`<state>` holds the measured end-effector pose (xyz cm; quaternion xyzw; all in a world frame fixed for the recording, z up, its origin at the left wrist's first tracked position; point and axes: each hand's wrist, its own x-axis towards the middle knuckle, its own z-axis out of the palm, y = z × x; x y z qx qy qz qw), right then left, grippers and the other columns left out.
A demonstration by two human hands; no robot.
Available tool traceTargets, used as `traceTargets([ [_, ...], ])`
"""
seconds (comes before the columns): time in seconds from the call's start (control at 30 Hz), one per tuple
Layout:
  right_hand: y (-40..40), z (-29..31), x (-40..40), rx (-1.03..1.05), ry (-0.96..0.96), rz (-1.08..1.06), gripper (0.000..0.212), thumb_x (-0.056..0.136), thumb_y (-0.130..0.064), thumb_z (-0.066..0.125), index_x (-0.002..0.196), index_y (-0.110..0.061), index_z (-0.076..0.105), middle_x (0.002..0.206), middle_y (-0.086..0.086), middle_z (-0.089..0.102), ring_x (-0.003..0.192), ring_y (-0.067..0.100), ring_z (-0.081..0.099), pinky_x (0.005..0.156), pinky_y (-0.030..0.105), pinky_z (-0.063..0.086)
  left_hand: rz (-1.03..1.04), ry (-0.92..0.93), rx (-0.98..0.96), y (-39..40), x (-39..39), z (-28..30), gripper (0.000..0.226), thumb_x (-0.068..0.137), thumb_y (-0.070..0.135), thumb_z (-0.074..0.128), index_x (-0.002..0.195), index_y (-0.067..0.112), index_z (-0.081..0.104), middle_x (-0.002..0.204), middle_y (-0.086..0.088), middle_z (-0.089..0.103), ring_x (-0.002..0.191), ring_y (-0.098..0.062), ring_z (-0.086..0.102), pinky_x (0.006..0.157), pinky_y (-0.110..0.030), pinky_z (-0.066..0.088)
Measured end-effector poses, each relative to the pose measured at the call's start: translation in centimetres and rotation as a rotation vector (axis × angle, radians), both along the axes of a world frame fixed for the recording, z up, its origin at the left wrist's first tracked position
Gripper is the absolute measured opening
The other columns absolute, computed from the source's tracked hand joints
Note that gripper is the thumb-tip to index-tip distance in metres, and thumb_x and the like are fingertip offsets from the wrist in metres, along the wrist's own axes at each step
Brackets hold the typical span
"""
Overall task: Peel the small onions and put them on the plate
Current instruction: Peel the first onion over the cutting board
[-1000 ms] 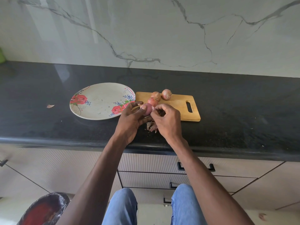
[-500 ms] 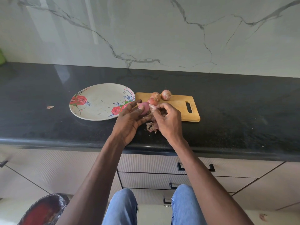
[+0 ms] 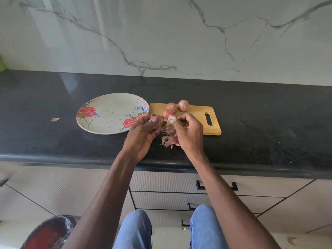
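Three small unpeeled onions [image 3: 172, 108] sit on the left end of the wooden cutting board [image 3: 197, 121], two at its far edge and one a little nearer, just beyond my fingers. My left hand [image 3: 142, 135] curls around a fourth onion [image 3: 156, 121], purple and partly stripped, holding it just above the black counter [image 3: 260, 123] at the near right rim of the flowered plate [image 3: 109, 114]. My right hand [image 3: 188, 133] is curled too, with thumb and forefinger pinching a pale flake of skin [image 3: 172, 119] just right of the held onion, apart from it. Beneath and between my hands a small heap of purple peelings [image 3: 168, 141] lies on the counter against the near left corner of the board. The plate rests left of the board, nearly touching it, with no onion on it. One stray scrap of peel [image 3: 55, 119] lies well to the left of the plate.
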<state>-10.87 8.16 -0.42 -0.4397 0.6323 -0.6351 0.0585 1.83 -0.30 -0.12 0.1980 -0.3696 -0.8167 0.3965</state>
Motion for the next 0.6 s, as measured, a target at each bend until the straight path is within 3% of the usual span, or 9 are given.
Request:
traceTargets([
  [0.1, -0.12, -0.19, -0.02, 0.012, 0.037, -0.051, 0.018, 0.092, -0.02, 0.072, 0.077, -0.011, 0.065, 0.067, -0.007, 0.063, 0.058, 0.015, 0.062, 0.052, 0.037, 0.056, -0.018, 0.051, 0.068, -0.24, 0.03, -0.12, 0.023, 0.094, -0.002, 0.056, 0.117, -0.002, 0.058, 0.1, -0.015, 0.068, 0.093, -0.022, 0.071, 0.094, -0.04, 0.058],
  [0.2, -0.35, -0.22, -0.16, 0.021, 0.166, -0.122, 0.016, 0.087, -0.014, 0.077, 0.076, -0.012, 0.065, 0.073, -0.005, 0.064, 0.065, 0.007, 0.06, 0.058, 0.02, 0.048, -0.047, 0.046, 0.06, -0.33, -0.05, -0.17, 0.009, 0.101, 0.0, 0.05, 0.107, 0.0, 0.056, 0.082, -0.01, 0.054, 0.089, -0.02, 0.062, 0.099, -0.041, 0.056],
  [0.27, -0.35, -0.05, -0.23, -0.017, 0.241, -0.072, 0.01, 0.085, -0.006, 0.077, 0.092, -0.009, 0.071, 0.092, -0.001, 0.067, 0.081, -0.002, 0.059, 0.072, 0.012, 0.047, -0.056, 0.034, 0.06, -0.39, 0.0, -0.17, 0.008, 0.102, 0.002, 0.048, 0.1, 0.002, 0.056, 0.077, -0.008, 0.048, 0.089, -0.02, 0.06, 0.097, -0.04, 0.057],
  [0.3, -0.34, -0.06, -0.25, -0.033, 0.274, -0.028, 0.019, 0.085, -0.004, 0.076, 0.103, -0.006, 0.073, 0.102, 0.002, 0.066, 0.09, -0.006, 0.058, 0.08, 0.011, 0.048, -0.061, 0.024, 0.053, -0.39, 0.05, -0.17, 0.01, 0.102, 0.002, 0.048, 0.099, 0.002, 0.058, 0.077, -0.008, 0.049, 0.087, -0.019, 0.06, 0.096, -0.04, 0.057],
  [0.43, -0.44, -0.33, 0.01, -0.083, 0.345, 0.094, 0.032, 0.087, 0.0, 0.073, 0.119, -0.003, 0.071, 0.115, 0.01, 0.062, 0.109, 0.003, 0.057, 0.092, 0.012, 0.05, -0.074, -0.014, 0.023, -0.34, 0.02, -0.18, 0.016, 0.1, 0.0, 0.05, 0.113, 0.001, 0.06, 0.088, -0.007, 0.061, 0.075, -0.01, 0.053, 0.089, -0.037, 0.06],
  [0.6, -0.8, -0.51, 0.09, -0.097, 0.407, 0.117, 0.029, 0.087, 0.002, 0.072, 0.116, -0.003, 0.073, 0.109, 0.011, 0.063, 0.103, 0.017, 0.063, 0.09, 0.016, 0.053, -0.067, -0.051, -0.009, -0.09, 0.05, -0.03, 0.019, 0.097, 0.001, 0.057, 0.116, -0.001, 0.061, 0.099, -0.014, 0.065, 0.095, -0.021, 0.06, 0.079, -0.032, 0.06],
])
